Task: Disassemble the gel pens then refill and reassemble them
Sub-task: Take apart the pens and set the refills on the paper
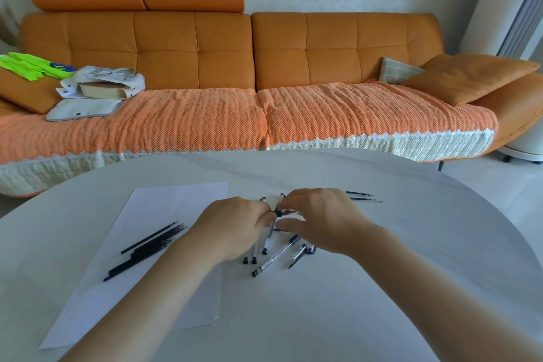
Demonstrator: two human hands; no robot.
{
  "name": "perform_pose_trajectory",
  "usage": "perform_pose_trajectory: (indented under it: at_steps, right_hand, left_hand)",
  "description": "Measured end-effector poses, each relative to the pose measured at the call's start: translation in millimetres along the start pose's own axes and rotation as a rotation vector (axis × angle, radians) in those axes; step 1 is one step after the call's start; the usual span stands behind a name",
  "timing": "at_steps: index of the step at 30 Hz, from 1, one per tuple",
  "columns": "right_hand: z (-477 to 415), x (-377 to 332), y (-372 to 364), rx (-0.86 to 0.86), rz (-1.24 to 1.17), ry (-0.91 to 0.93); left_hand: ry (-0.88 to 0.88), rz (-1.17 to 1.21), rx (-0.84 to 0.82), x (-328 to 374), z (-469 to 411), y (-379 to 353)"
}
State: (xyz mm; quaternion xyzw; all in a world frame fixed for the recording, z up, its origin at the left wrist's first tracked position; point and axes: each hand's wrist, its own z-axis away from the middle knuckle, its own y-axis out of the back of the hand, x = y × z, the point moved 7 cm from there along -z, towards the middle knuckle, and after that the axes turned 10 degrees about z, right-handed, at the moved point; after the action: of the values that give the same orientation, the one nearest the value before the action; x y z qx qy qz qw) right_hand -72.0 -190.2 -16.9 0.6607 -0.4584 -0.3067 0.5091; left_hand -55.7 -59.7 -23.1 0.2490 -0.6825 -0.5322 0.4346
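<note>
Both hands meet over the white surface [382, 244]. The left hand [235, 226] and right hand [320, 217] each pinch one end of a clear gel pen [279, 212] between curled fingertips. More clear pens [276, 257] lie just below; black refills [150, 247] rest on paper [164, 206] to the left.

A round white bench [411, 273] carries a paper sheet [164, 206], loose clear gel pens [276, 258], caps, and two refills [363, 197] beyond.
</note>
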Motion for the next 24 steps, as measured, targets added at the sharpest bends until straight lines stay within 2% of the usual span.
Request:
perform_pose_trajectory:
  at_steps: [5,10,16,24]
  right_hand:
    - [-1.2,1.2,-1.8,0.022,0.046,0.035]
    - [1.7,6.1,14.4,0.188,0.044,-0.014]
    - [4.0,7.0,8.9,0.058,-0.035,0.01]
    - [1.3,7.4,7.4,0.138,0.035,0.029]
  left_hand:
    - [-0.006,-0.025,-0.002,3.4,0.1,1.1]
    - [0.057,0.053,-0.014,7.2,-0.4,-2.3]
    - [0.027,0.057,0.025,4.2,-1.3,0.4]
    - [0.025,0.013,0.02,7.0,-0.7,1.3]
